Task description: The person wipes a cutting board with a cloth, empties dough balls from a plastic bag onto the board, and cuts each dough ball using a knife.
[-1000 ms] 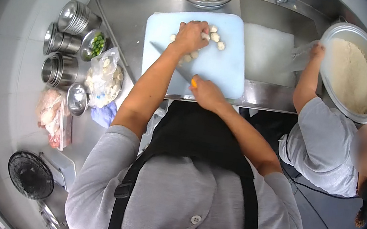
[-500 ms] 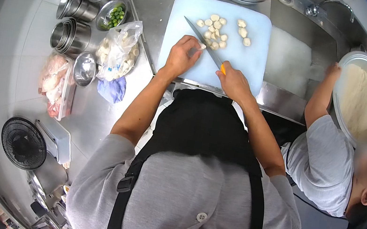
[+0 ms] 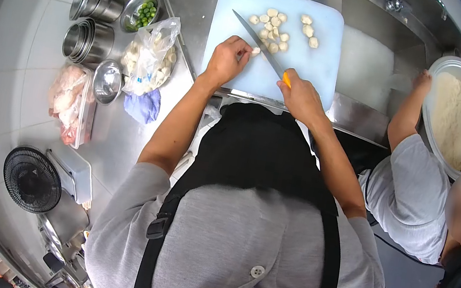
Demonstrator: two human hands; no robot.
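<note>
My right hand (image 3: 302, 97) is wrapped round the yellow handle (image 3: 286, 79) of a long kitchen knife (image 3: 260, 44). Its blade points up and left across a pale blue cutting board (image 3: 313, 67). At the board's left part, my left hand (image 3: 228, 60) pinches a small pale piece (image 3: 255, 51) by the blade, apparently the same food as the cream-coloured balls (image 3: 276, 22) clustered beyond the knife. To their right, 3 more pale balls (image 3: 307, 30) lie in a row. Whether the balls are whole or cut is hard to make out.
Left of the board are a plastic bag of pale balls (image 3: 153, 61), a bowl of small green citrus fruits (image 3: 145, 14), stacked metal pots (image 3: 88, 42) and a tub of raw meat (image 3: 87, 116). At right, a co-worker's hand (image 3: 423, 81) touches a large tub of pale powder (image 3: 454, 124).
The view has shifted slightly, so the board sits a little higher. My left hand still pinches the pale piece, and the knife blade now lies slightly farther right of it.
</note>
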